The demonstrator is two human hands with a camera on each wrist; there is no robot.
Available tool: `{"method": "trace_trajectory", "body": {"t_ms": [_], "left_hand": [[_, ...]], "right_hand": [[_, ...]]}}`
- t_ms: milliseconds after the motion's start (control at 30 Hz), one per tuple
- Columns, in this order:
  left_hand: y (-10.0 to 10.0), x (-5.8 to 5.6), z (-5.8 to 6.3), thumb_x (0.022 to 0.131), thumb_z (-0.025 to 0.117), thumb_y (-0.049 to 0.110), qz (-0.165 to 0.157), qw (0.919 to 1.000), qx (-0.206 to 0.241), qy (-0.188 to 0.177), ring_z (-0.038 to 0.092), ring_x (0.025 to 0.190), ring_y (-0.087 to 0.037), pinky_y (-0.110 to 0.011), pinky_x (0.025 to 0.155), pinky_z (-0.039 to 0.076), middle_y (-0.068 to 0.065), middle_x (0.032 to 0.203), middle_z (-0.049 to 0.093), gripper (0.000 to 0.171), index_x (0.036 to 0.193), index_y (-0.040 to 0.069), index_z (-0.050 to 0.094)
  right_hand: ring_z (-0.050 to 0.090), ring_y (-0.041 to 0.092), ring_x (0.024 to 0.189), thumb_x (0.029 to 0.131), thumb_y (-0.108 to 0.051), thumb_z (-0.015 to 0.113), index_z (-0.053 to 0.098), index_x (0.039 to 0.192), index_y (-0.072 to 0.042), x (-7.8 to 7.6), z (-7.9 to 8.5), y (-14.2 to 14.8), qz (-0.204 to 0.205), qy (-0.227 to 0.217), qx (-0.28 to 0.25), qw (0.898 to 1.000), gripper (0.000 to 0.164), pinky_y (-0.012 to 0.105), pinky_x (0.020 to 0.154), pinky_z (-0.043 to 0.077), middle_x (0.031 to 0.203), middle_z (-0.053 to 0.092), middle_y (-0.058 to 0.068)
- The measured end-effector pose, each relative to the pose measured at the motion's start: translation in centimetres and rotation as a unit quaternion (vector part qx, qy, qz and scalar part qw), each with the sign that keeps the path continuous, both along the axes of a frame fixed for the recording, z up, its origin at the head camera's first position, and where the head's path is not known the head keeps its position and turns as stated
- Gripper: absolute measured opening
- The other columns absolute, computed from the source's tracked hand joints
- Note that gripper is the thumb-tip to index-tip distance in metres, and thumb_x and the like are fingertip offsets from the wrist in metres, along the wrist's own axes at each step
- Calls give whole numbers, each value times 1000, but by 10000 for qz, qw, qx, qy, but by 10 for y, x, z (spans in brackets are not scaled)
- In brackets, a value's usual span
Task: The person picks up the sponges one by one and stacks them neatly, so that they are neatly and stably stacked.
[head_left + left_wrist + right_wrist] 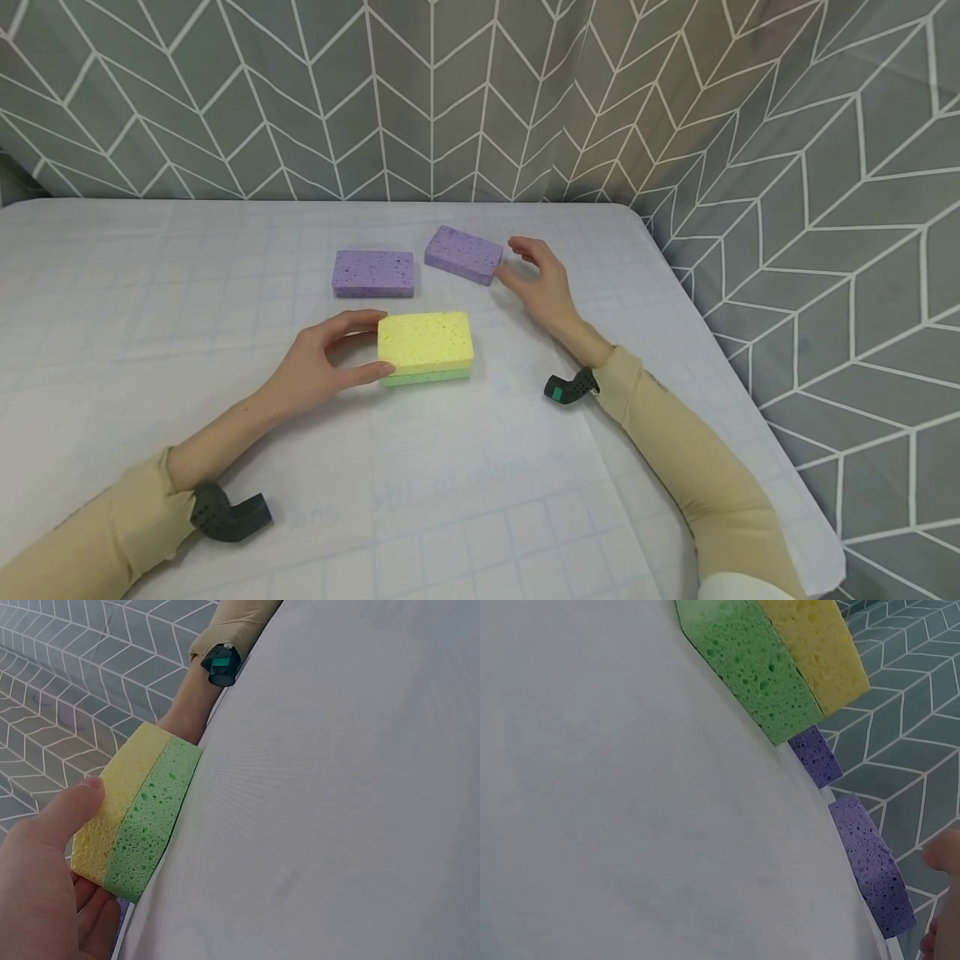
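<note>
A yellow sponge (423, 340) lies flat on top of a green sponge (427, 377), their edges nearly lined up. My left hand (318, 358) grips the yellow sponge at its left end, thumb on the near side and fingers at the far side. In the left wrist view the thumb (82, 802) presses on the yellow layer. At the right end of a tilted purple sponge (463, 254) is my right hand (546, 290), fingers bent loosely. A small gap shows between its thumb (941, 853) and that sponge in the right wrist view.
A second purple sponge (372, 273) lies on the white-covered table (480, 483), left of the tilted one and behind the stack. Grey curtains (405, 100) with white lines hang behind the table and along its right side.
</note>
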State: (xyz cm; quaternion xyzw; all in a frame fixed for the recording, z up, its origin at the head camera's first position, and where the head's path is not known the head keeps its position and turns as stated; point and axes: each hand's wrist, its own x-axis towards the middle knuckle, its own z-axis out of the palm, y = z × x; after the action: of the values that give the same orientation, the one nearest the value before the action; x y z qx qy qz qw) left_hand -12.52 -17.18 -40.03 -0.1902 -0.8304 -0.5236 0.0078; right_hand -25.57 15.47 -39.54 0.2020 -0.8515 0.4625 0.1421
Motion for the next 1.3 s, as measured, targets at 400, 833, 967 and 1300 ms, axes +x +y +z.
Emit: {"method": "trace_trajectory", "body": {"t_ms": [400, 833, 967, 1300], "left_hand": [[0, 0, 1, 82, 85, 20, -32, 10000, 14, -3, 60, 120, -13, -16, 106, 48, -3, 134, 62, 63, 138, 15, 57], [-3, 0, 0, 83, 84, 19, -139, 9998, 90, -112, 58, 124, -19, -16, 107, 47, -3, 137, 59, 65, 141, 15, 55], [-2, 1, 0, 82, 84, 18, -131, 9998, 118, -119, 59, 123, -17, -17, 107, 47, -4, 134, 61, 65, 140, 15, 55], [-2, 0, -1, 81, 86, 20, -95, 9998, 113, -150, 60, 123, -18, -17, 106, 48, -4, 134, 61, 66, 139, 15, 56]], "right_hand": [[50, 25, 132, 89, -32, 76, 51, 142, -5, -15, 1, 2, 74, -832, 585, 9948, 65, 36, 117, 40, 142, 55, 9], [48, 26, 135, 85, -36, 79, 47, 145, -1, -19, 0, 2, 258, -950, 1057, 9895, 76, 35, 118, 40, 144, 51, 13], [47, 27, 137, 85, -36, 80, 45, 146, 0, -18, 0, 0, 232, -868, 1297, 9875, 79, 37, 119, 39, 146, 50, 14], [45, 31, 138, 86, -34, 79, 44, 146, 3, -19, 1, -2, 244, -708, 1597, 9843, 79, 41, 120, 38, 146, 48, 17]]}}
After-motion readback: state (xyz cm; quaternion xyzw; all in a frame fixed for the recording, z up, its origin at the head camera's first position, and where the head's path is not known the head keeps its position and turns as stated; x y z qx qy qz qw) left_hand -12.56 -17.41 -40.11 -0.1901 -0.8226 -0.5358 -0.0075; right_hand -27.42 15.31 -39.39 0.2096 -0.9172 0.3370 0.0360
